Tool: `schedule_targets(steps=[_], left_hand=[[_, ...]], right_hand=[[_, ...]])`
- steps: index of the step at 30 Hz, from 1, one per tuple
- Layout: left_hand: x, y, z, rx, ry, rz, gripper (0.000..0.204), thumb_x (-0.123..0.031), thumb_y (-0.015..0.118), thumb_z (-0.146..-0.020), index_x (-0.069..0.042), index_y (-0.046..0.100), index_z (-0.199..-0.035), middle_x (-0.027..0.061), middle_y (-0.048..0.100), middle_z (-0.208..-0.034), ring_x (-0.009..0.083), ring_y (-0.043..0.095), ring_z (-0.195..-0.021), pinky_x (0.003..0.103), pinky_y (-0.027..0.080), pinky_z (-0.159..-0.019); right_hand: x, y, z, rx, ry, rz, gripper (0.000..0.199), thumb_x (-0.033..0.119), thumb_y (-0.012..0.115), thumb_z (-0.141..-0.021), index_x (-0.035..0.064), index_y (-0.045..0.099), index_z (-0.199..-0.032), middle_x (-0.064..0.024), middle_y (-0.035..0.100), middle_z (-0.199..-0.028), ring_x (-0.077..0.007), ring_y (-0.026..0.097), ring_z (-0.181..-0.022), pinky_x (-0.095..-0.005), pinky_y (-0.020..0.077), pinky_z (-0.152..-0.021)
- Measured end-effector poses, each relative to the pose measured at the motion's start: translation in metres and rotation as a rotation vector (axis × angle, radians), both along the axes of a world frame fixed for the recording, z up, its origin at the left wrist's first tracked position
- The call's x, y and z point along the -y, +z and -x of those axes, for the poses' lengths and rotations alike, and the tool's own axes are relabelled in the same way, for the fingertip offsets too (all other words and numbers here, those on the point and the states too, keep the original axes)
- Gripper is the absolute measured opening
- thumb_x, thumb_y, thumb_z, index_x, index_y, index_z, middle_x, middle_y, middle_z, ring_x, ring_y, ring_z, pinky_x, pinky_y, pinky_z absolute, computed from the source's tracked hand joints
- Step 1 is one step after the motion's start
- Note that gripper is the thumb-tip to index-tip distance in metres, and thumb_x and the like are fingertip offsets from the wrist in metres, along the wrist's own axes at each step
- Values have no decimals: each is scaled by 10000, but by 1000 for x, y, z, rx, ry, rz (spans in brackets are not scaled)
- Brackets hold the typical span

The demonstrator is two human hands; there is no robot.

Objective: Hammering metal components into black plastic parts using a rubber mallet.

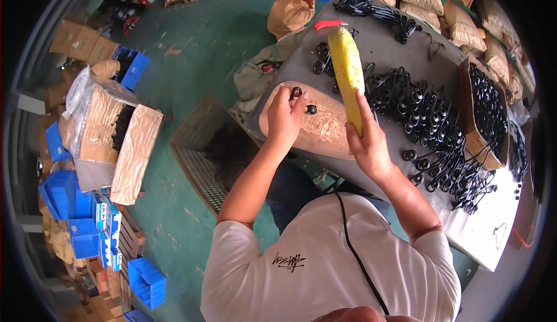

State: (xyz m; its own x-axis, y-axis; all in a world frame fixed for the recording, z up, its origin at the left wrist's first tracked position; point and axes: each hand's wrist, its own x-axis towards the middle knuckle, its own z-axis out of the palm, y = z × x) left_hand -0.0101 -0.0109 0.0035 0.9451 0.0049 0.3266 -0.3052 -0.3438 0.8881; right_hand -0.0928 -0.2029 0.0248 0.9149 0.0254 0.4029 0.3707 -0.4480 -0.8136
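My left hand is closed over the worn brown board, pinching a small black ring-ended part at its fingertips. A second round black end shows just right of those fingers; whether it belongs to the same part I cannot tell. My right hand grips the lower end of a long yellow bar, its surface scuffed with dark specks. The bar stands tilted up above the board's right side. Many black ring-ended parts lie in a heap to the right of the bar.
A red-handled tool and black bundles lie toward the grey table's far edge. At right stands a carton full of black parts. Left of my legs is a plastic crate holding dark pieces. A paper sack stands beyond.
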Motion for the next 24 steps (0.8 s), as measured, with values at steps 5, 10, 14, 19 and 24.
schedule_targets(steps=[5,10,14,19,24], left_hand=[[4,-2,5,46,33,-127,211,-156,700,-900,-2,556,-890,113,651,-792,206,664,-697,326,523,-631],[-10,-7,-3,17,75,-149,168,-143,688,-917,-9,590,-937,51,664,-783,113,637,-625,269,502,-598],[-18,-16,2,40,105,-180,188,-156,684,-921,-9,576,-877,61,658,-751,122,642,-624,280,500,-595],[-15,-12,10,79,68,-190,262,-193,682,-915,5,525,-844,174,615,-804,332,624,-698,386,505,-623],[-8,-4,13,129,60,-326,257,-214,611,-962,6,525,-861,197,608,-821,391,610,-753,432,494,-664]], right_hand=[[-15,-86,-11,-327,111,300,745,87,563,-902,238,223,-1548,-276,645,-1010,-449,647,-896,-481,517,-787],[-5,-86,-27,-414,125,153,688,162,565,-915,251,274,-1532,-276,653,-1088,-431,661,-924,-465,516,-829],[-4,-62,-23,-220,73,91,678,114,610,-898,226,338,-1510,-242,657,-1106,-401,663,-969,-439,522,-832],[-14,12,-15,171,-50,58,712,11,602,-898,168,306,-1526,-217,619,-1047,-350,668,-844,-406,541,-731],[-22,-24,-22,270,-61,249,843,-7,612,-841,197,218,-1557,-206,582,-973,-359,638,-745,-466,529,-620]])
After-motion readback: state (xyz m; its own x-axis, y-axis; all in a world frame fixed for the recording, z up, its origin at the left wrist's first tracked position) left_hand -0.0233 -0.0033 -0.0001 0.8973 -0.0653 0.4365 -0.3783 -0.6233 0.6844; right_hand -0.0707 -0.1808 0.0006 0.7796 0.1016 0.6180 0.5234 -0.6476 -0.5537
